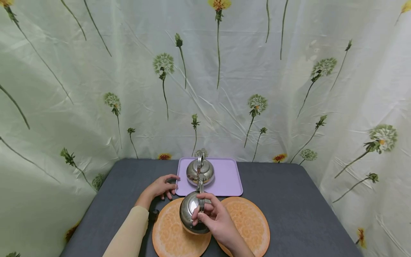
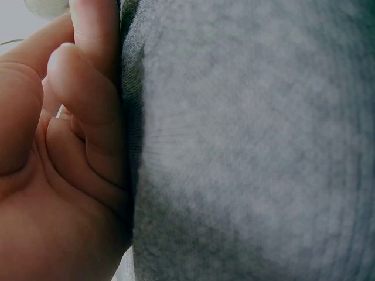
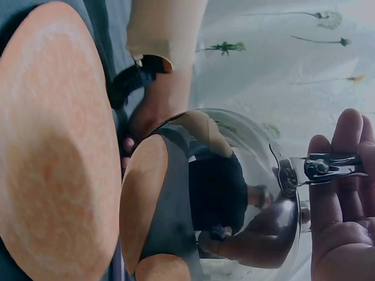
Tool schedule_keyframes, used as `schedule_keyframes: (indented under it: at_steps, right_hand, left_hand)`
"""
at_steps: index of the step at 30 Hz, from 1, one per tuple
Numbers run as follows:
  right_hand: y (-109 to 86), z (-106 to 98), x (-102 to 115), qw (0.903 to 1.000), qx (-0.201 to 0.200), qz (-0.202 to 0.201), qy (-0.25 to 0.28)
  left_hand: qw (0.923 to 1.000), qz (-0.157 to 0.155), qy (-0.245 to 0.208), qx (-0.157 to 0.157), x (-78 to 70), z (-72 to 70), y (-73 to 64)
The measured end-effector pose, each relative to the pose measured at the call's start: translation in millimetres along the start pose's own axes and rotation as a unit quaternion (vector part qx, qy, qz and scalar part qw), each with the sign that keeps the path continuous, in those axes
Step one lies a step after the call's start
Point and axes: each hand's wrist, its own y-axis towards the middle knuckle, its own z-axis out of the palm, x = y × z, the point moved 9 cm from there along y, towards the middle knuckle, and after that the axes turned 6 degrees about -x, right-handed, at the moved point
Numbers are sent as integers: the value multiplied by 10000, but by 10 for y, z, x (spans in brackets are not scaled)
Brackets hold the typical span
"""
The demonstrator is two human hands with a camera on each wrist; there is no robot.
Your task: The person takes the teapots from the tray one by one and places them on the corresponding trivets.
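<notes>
"Looking at the front kettle (image 1: 189,213) first, what is hidden?"

"Its base. The right grip (image 1: 214,216) also covers part of its near side from above, and the right wrist view cuts the body off at the bottom. I can't make out a spout."

"Where is it, and who has it?"

"Over the left orange mat (image 1: 170,235). The right grip has its fingers bent round the handle (image 3: 331,167); some of those fingers run out of the right wrist view."

"How does it look?"

"Round, silver and mirror-bright. The side reflects the mats, a cream sleeve and a person in a dark top, with raised rings around the lid."

"And just beyond?"

"The back kettle (image 1: 192,174), similar in shape, sits toward the left of a lilac tray (image 1: 228,178). Its near side is partly masked by the front one."

"The left grip (image 1: 160,187)?"

"Loosely bent, grasping nothing that I can see, at the tray's left edge; whether it touches, I can't tell. Its wrist view is mostly blurred grey."

"Farther out?"

"The right orange mat (image 1: 252,225), partly behind the forearm, the dark grey surface (image 1: 289,210), then a dandelion-print curtain (image 1: 224,107)."
</notes>
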Motion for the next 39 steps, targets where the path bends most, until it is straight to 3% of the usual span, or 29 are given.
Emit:
schedule_keyframes:
  at_steps: [8, 22, 31, 39]
  right_hand:
    - [-53, 154, -92, 9992, 243, -255, 194]
    - [-98, 282, -265, 9987, 223, -204, 410]
    - [-101, 271, -408, 9988, -32, 432, 227]
    - [-80, 306, -495, 9985, -77, 492, 218]
  left_hand:
    - [10000, -12, -46, -42, 3, 3, -2]
    - [10000, -44, 47, -51, 7, 0, -2]
    - [10000, -57, 71, -5, 6, 6, 3]
    - [10000, -37, 46, -78, 3, -6, -3]
